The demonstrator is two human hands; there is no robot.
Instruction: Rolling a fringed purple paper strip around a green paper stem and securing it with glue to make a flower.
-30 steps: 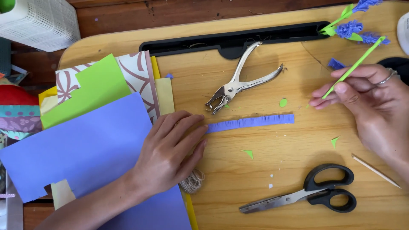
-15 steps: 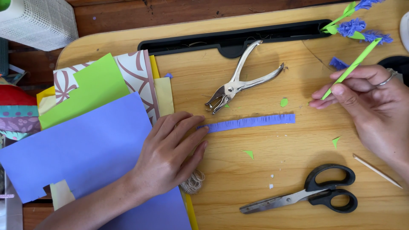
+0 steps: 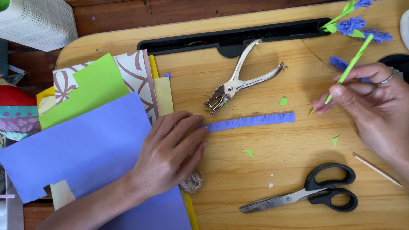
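My left hand [image 3: 172, 151] lies flat and open on the desk [image 3: 272, 149], fingertips pressing the near end of a fringed strip of purple paper [image 3: 249, 122] that stretches away toward my right. My right hand [image 3: 366, 106] pinches a thin green paper stem [image 3: 347, 72] between thumb and fingers, its lower tip just above the wood beyond the strip's far end. I judge this the wrapping step: the fringe must meet the stem's tip and wind round it. Above the strip lies a silver metal hole punch [image 3: 238, 83]; below my right hand, black-handled scissors [image 3: 306, 196]. Under my left wrist sits a large purple paper sheet [image 3: 81, 149].
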